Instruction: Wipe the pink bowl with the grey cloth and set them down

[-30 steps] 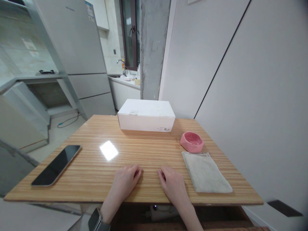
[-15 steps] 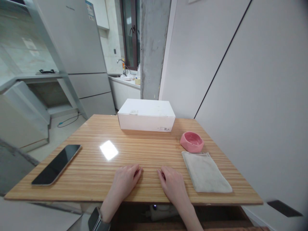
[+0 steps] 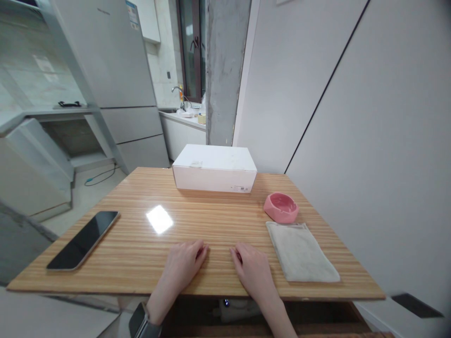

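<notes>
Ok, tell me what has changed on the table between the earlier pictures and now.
Nothing has visibly changed: nothing moved, was taken hold of or let go. The left hand and right hand still rest loosely curled on the table, and the phone, white box, pink bowl and folded cloth stayed put.

Pale grey cloth (image 3: 303,253) lies flat beside the right hand (image 3: 252,267)

The cloth is soft-looking and four-sided, spread on the striped wood tabletop (image 3: 211,216), slightly askew and widening toward the near edge. Its far edge shows a thin doubled fold, close by the pink bowl (image 3: 281,208); whether they touch is hard to tell. The phone (image 3: 82,241), nearer the left hand (image 3: 185,263) but well apart, lies slantwise at the tabletop's left side, dark screen facing up.
</notes>
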`<state>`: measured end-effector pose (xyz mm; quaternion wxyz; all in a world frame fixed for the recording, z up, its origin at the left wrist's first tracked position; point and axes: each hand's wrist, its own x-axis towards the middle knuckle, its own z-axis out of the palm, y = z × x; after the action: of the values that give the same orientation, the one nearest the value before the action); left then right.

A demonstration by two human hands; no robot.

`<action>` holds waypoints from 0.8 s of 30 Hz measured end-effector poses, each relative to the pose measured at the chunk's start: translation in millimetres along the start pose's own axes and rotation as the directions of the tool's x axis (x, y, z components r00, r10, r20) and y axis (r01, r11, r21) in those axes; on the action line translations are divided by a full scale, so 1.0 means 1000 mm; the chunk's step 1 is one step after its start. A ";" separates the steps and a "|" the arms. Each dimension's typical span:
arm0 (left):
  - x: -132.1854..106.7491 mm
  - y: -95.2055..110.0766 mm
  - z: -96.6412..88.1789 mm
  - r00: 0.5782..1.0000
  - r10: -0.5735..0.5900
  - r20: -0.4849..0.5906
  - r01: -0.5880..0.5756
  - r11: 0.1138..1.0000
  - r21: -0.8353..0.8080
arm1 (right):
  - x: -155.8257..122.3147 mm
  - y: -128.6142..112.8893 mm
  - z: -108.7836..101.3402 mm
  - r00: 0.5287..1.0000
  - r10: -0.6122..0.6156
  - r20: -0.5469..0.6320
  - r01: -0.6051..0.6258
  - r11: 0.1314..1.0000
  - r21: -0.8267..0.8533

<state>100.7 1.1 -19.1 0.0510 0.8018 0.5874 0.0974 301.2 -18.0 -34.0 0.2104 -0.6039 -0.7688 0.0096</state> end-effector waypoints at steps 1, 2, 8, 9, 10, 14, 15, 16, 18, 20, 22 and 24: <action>0.000 0.000 0.000 1.000 -0.002 0.007 0.002 1.000 0.007 | 0.000 0.000 0.000 1.000 0.001 0.000 -0.001 1.000 0.002; 0.000 0.001 -0.001 1.000 -0.008 0.014 0.008 1.000 0.017 | 0.000 -0.001 -0.001 1.000 0.001 0.001 -0.001 1.000 0.003; 0.012 0.037 -0.022 0.998 -0.060 -0.013 0.059 0.997 -0.039 | 0.000 -0.001 -0.001 1.000 0.010 0.016 -0.010 1.000 -0.012; 0.018 0.050 -0.028 0.998 -0.026 -0.061 0.019 0.994 -0.106 | -0.001 -0.001 -0.001 0.999 0.020 0.028 -0.019 0.999 -0.028; 0.027 0.063 -0.035 0.993 0.024 -0.119 -0.046 0.981 -0.187 | -0.001 -0.001 -0.001 0.999 0.033 0.042 -0.031 0.998 -0.049; 0.080 0.122 -0.046 0.921 0.243 -0.306 -0.360 0.832 -0.422 | -0.001 -0.001 -0.001 0.992 0.094 0.080 -0.084 0.989 -0.121; 0.096 0.136 -0.042 0.919 0.244 -0.309 -0.370 0.806 -0.462 | -0.001 -0.001 -0.001 0.991 0.101 0.083 -0.091 0.989 -0.116; 0.113 0.148 -0.035 0.930 0.245 -0.275 -0.356 0.787 -0.504 | -0.001 -0.002 -0.001 0.991 0.104 0.088 -0.095 0.990 -0.103; 0.143 0.170 -0.015 0.962 0.225 -0.152 -0.271 0.773 -0.573 | 0.000 -0.002 -0.002 0.989 0.113 0.096 -0.106 0.991 -0.081; 0.166 0.187 0.006 0.979 0.191 -0.065 -0.191 0.778 -0.599 | 0.000 -0.001 -0.003 0.986 0.128 0.110 -0.120 0.990 -0.076; 0.178 0.198 0.022 0.989 0.137 -0.061 -0.145 0.762 -0.632 | 0.000 0.000 -0.003 0.982 0.133 0.132 -0.124 0.989 -0.075; 0.181 0.205 0.029 0.990 0.111 -0.083 -0.137 0.712 -0.688 | -0.001 0.001 -0.004 0.981 0.123 0.150 -0.114 0.991 -0.066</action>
<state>350.5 112.2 9.9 0.3296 0.7605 0.4541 0.3269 303.4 -19.4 -30.8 0.1322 -0.6518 -0.7453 0.0466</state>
